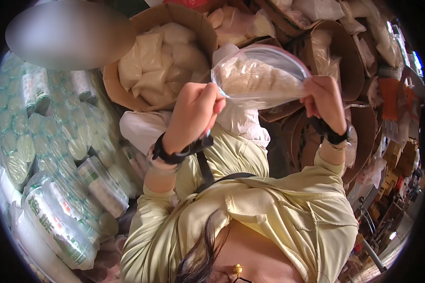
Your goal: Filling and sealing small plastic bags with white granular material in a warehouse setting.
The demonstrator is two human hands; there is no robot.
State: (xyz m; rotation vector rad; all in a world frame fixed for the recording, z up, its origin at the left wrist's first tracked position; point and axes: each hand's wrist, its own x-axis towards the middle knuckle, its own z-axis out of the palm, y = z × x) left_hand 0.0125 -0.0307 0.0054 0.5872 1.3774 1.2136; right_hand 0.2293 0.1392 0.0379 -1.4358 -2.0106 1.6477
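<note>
Both my hands hold a clear plastic bag (pixel 259 78) up in front of me, stretched sideways between them. Pale beige stuff, loose-looking, fills part of it; I cannot tell what it is. A pinkish strip runs along its far edge. At the bag's left corner, my left hand (pixel 197 111) is closed in a pinch. The opposite corner is gripped by my right hand (pixel 323 101), with its fingers curled. Below the bag lie white wrappings or cloth (pixel 243 123) over my lap, partly hidden by my hands.
Beyond my left hand stands an open cardboard box (pixel 115 87) full of pale filled bags (pixel 151 59). Stacks of clear-wrapped, green-tinted packs (pixel 56 122) cover the left side. More cardboard boxes (pixel 349 61) with bags crowd the right. An orange object (pixel 389 96) is farther right.
</note>
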